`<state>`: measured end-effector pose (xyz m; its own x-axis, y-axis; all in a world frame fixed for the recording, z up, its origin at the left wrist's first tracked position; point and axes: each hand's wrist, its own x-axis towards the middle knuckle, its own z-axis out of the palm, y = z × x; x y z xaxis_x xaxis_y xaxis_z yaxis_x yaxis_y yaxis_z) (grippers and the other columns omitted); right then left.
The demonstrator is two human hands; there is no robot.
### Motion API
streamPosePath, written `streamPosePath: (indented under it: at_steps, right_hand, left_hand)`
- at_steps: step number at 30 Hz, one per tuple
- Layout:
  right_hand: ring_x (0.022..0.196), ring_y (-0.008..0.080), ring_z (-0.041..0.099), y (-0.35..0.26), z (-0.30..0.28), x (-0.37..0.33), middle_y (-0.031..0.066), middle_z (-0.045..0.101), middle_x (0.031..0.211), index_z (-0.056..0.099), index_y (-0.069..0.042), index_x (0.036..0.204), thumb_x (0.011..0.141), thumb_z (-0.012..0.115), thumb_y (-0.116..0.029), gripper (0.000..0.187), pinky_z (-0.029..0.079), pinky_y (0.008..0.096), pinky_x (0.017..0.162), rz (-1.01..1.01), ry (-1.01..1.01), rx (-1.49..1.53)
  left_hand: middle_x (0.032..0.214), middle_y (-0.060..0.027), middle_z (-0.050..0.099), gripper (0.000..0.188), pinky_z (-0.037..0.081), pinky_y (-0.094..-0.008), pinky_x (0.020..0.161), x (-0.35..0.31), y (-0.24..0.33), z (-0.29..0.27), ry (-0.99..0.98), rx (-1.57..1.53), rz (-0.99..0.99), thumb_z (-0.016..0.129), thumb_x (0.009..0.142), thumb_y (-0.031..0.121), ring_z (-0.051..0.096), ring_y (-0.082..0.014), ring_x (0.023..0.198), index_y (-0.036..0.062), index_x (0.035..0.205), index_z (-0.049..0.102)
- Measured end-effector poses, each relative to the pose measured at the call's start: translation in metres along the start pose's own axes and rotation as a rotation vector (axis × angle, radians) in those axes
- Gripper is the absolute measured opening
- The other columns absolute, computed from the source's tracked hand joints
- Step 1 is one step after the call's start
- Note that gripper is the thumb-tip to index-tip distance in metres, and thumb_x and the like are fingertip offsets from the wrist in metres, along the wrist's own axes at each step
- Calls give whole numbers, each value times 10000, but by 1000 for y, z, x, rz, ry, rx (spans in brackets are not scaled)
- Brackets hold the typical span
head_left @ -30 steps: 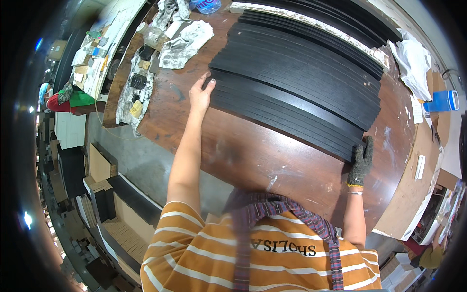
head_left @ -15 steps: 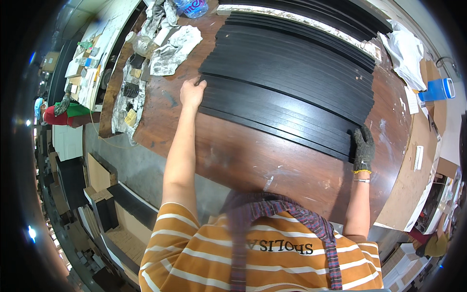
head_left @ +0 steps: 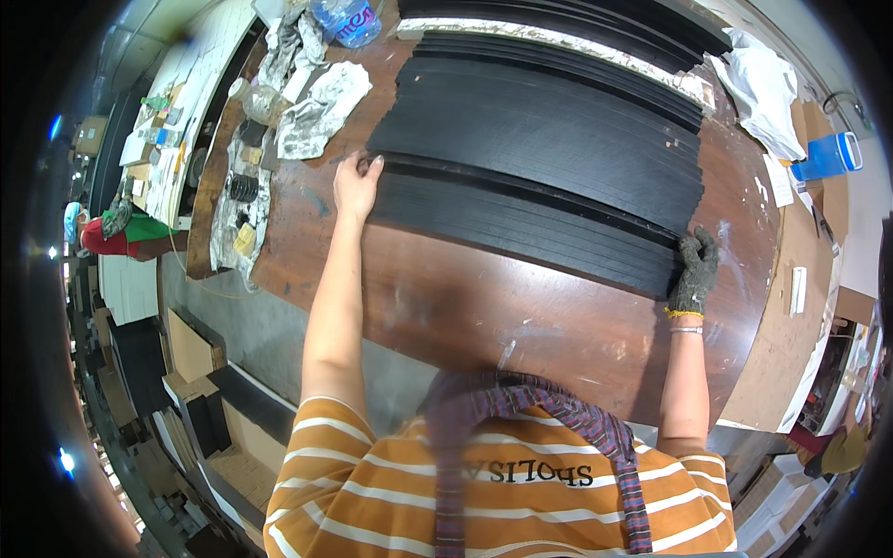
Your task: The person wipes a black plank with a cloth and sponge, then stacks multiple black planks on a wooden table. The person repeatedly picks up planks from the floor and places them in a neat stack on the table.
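Right now we have both hands on the spread of long black strips (head_left: 558, 158), which lie fanned edge over edge across the far half of the brown table (head_left: 465, 307). Our bare left hand (head_left: 356, 184) lies flat, fingers together and outstretched, pressing on the left end of the nearest strips; it grips nothing. Our right hand (head_left: 694, 270), in a dark knitted glove, is curled over the right end of the same strips, fingers bent around their edge (how tightly we cannot tell).

Around the strips the table is crowded. To the left of them lie crumpled grey rags (head_left: 316, 107), and beyond those a clear plastic bottle (head_left: 346, 17) at the far edge. A narrow side shelf (head_left: 237, 195) along the table's left carries small dark parts. To the right, white crumpled paper (head_left: 758, 84) sits just off the strips' far corner, and one blue container (head_left: 828, 155) stands beyond it. Another person in green and red (head_left: 116, 232) works well apart at the far left.

We count two hands, one glove, one bottle, one blue container; the strips overlap too closely to number.
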<state>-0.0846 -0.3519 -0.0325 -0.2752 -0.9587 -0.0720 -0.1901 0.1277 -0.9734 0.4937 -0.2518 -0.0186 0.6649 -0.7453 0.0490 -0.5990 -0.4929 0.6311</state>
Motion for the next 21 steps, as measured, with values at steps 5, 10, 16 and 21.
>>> streamPosePath:
  at_steps: [5,10,16,21]
  right_hand:
    - [1238,208,518,-12,-16,-37,141,530,1369,466,32,1396,866,693,-97,591,432,327,1031,-45,-84,151]
    - [1375,276,417,-18,-3,-75,174,441,1494,373,19,1474,906,671,-236,690,298,368,1151,-178,-184,-176]
    - [1340,281,463,-27,22,-52,178,475,1467,401,-10,1466,893,704,-259,694,344,375,1123,-17,-40,-343]
    - [1333,275,474,-19,19,-45,179,497,1443,421,-5,1451,886,723,-240,682,365,376,1110,-58,-10,-227]
  left_hand:
    - [1204,-223,662,540,471,-351,979,-21,-15,-6,122,-216,-4,648,941,298,641,-263,1127,-74,1319,544]
    - [1307,-233,607,550,428,-353,1034,-43,-8,4,102,-225,-83,619,968,310,580,-274,1233,-67,1356,518]
    - [1188,-184,686,531,459,-346,980,-13,24,12,165,-28,-200,600,958,373,653,-258,1123,-21,1313,581]
    - [1137,-178,704,517,466,-357,973,-7,28,1,68,-84,-148,597,952,377,673,-283,1070,-17,1287,601]
